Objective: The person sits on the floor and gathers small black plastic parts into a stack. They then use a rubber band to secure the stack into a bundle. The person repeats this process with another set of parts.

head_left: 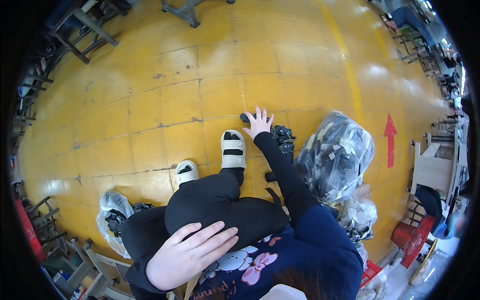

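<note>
We see the right hand [258, 124] with its fingers spread wide above the black roll [244, 118]. We can't tell if the skin touches the roll, but the fingers are not wrapped around it. The roll lies on the yellow floor [165, 107], to the left of the big bag [336, 157], about level with that bag's far end. We think the step now is reaching for the roll. To pick it up, we would need to bring the fingers and thumb down on both sides and squeeze.

The left hand [192, 255] lies flat on the leg [205, 200], nearer to us than the big bag and off to its left. It holds nothing that we can see.

Between the roll and the big bag we see more black bundles [283, 135], partly behind the sleeve [280, 160]. They look soft, so a loose pinch might let bits slip. The big bag is clear and stuffed full. A white bag [358, 217] sits just beside its near end. Two shoes [233, 156] are left of the big bag, and a small bag [103, 220] is much farther left. A red arrow [390, 137] is to its right.
</note>
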`<state>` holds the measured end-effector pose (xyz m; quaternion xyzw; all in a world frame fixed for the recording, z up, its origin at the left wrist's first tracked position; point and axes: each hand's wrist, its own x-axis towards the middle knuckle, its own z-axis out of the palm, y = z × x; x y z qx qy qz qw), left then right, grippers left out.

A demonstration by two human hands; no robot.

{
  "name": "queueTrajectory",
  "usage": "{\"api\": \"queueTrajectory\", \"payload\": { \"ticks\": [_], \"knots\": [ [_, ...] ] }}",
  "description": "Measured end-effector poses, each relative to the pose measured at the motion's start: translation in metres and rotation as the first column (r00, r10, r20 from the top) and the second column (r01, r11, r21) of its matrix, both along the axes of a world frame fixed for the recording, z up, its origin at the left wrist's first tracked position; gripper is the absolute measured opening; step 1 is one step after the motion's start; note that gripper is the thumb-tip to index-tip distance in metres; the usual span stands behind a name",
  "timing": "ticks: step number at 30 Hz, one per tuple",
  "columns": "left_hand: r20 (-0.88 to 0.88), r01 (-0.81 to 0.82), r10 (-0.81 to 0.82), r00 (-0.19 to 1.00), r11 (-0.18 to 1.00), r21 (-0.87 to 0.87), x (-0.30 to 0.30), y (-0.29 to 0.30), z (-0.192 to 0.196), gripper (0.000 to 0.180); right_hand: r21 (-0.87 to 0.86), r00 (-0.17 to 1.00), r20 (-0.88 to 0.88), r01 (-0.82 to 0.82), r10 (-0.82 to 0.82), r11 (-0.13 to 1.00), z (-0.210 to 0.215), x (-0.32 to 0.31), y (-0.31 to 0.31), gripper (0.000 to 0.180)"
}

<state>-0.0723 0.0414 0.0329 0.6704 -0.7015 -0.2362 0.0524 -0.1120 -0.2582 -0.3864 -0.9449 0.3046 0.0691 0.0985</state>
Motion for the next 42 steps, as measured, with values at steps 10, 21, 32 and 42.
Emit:
{"api": "queueTrajectory", "payload": {
  "ticks": [10,21,32,42],
  "knots": [
    [-0.265,-0.07,0.01,0.964,0.973,-0.22,0.018,0.011,-0.008,0.043,0.112,0.946,-0.298,0.166,-0.126,0.98,-0.043,-0.025,-0.073,0.045],
    [-0.301,-0.244,0.085,0.95,0.802,-0.545,0.0,0.026,-0.056,0.035,0.059,0.894,-0.442,0.104,-0.068,0.993,-0.017,-0.136,-0.016,0.08],
    [-0.791,-0.827,0.61,-0.043,-0.466,-0.315,0.058,0.165,-0.152,0.025,0.386,0.876,0.41,-0.418,0.253,0.822,0.192,-0.002,-0.048,0.038],
    [-0.51,-0.509,0.257,-0.821,-0.735,0.448,-0.061,0.307,-0.43,0.03,-0.383,0.159,0.823,-0.555,0.546,0.738,0.53,-0.025,0.114,0.036]
  ]
}}
